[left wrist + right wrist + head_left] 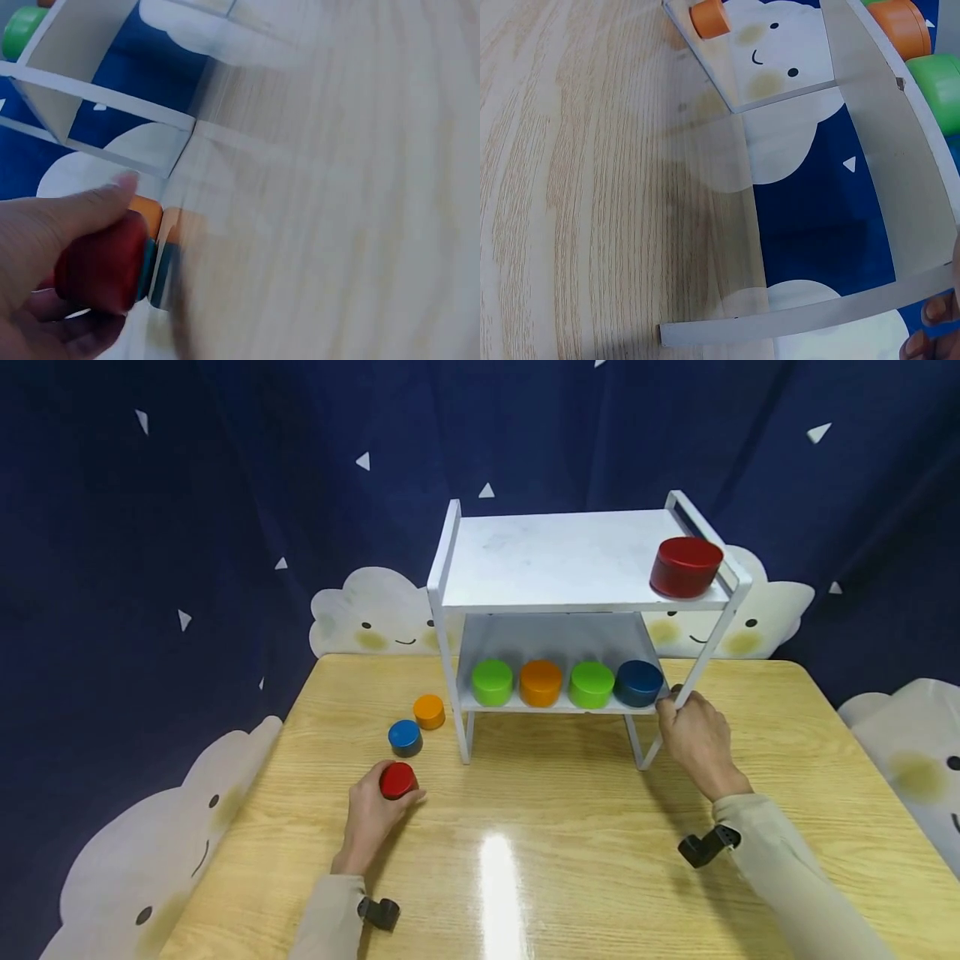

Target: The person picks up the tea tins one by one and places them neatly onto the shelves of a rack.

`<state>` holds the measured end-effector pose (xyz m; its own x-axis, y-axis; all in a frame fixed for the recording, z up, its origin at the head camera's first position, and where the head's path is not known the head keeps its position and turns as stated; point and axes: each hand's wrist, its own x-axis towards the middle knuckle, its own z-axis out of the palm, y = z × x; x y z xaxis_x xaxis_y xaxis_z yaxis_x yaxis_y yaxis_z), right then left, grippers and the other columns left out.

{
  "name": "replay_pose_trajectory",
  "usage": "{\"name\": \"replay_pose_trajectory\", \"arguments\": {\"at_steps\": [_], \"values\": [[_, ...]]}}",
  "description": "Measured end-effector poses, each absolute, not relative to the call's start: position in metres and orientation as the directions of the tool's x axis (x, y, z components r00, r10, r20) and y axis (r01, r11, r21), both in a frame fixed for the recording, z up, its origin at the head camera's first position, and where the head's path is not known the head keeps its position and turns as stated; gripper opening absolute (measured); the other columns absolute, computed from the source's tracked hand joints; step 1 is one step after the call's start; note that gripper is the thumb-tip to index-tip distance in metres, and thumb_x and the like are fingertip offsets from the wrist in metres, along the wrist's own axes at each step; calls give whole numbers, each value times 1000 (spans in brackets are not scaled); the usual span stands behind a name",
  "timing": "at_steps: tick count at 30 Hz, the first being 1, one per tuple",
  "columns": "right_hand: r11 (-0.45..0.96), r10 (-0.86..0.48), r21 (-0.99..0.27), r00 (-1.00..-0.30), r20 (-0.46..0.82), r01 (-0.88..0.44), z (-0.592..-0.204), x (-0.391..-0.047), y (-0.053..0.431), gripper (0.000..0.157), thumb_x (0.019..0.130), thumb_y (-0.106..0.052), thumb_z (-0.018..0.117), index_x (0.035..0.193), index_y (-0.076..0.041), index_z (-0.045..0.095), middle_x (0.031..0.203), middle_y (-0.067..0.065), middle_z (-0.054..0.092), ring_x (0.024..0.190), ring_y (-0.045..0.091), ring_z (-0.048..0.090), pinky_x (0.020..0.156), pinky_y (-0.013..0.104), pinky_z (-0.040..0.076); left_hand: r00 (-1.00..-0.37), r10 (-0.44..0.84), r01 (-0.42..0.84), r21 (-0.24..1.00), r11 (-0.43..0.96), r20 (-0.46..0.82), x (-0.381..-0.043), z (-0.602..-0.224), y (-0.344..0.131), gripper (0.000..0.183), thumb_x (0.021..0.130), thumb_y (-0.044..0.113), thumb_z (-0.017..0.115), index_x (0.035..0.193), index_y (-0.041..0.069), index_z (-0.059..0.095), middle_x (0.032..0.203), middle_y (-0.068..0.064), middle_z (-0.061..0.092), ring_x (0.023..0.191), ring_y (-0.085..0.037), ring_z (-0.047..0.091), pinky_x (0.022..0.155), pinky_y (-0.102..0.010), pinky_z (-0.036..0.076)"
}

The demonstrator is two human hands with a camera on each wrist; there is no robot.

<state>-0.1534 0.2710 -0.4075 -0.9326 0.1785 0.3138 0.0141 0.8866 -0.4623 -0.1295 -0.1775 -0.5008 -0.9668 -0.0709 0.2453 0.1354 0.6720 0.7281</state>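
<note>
Indoors, wooden table (577, 835), navy curtain (300, 460), left fingers (97, 336) round red cylinder (397, 779).

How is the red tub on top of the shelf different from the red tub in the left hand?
The big red tub looks wider and taller; the little red tub looks smaller. The big red tub sits at the right end of the shelf top, with no hand on it, while the little red tub is held in the left hand. Both are red and round with flat tops.
</note>
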Motion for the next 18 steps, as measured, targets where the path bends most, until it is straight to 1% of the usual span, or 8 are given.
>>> {"name": "replay_pose_trajectory", "arguments": {"at_steps": [3,8,13,18], "values": [[884,182,-467,-933,311,17,-408,-153,270,43,99,-28,27,66,-8,46,68,13,50,55,30,51,44,36,35,-951,-54,189,715,673,303,-132,-497,-174,62,68,20,89,118,-5,62,108,-21,67,95,-35,66,79,-46,55],[884,188,-467,-934,303,26,-407,-153,270,42,99,-28,27,67,-8,45,68,13,50,54,30,50,43,36,34,-934,-14,253,689,679,356,-135,-489,-166,58,70,12,86,118,-10,61,106,-24,67,92,-37,66,79,-47,55],[883,192,-469,-935,297,32,-407,-153,269,42,99,-29,27,66,-9,45,68,13,50,53,30,49,43,36,34,-938,21,269,685,677,347,-134,-481,-158,58,69,11,86,117,-10,62,103,-25,67,89,-37,67,77,-45,56],[883,193,-468,-934,301,32,-407,-152,269,42,99,-28,27,66,-9,44,68,12,49,54,29,49,43,36,34,-932,65,307,681,665,357,-135,-468,-149,60,68,13,87,118,-10,62,105,-25,67,90,-35,67,75,-42,56]]}}
